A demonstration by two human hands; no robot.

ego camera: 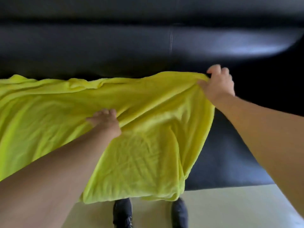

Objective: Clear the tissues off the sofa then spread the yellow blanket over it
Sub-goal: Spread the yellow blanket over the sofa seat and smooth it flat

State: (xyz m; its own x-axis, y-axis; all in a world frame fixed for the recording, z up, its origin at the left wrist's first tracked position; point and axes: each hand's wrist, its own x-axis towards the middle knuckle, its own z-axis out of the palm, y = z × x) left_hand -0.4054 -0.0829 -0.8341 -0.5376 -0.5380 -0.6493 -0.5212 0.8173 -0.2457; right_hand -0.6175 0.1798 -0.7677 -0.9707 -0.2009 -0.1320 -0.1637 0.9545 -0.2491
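1. The right hand (217,83) pinches the far right corner of the soft, fuzzy yellow blanket (139,145), with fingers and thumb curled round a bunch of cloth, and holds it just above the seat near the backrest.
2. The left hand (105,121) lies on the middle of the blanket with its fingers bent into the cloth. Creases run out from it, so it looks to be gripping a fold, though blur makes this less than sure.
3. The blanket lies over the seat of the black, smooth leather-like sofa (164,45). It runs off the left edge of view, and its front hem hangs over the seat edge above two dark shoes (122,211) on the pale floor (230,204).
4. No tissues show on the visible part of the sofa, so clearing appears done.
5. Spreading looks well under way but unfinished: the seat's right part is bare, the backrest is uncovered, and the cloth is wrinkled. Drawing it rightward and smoothing it seems to be what remains.
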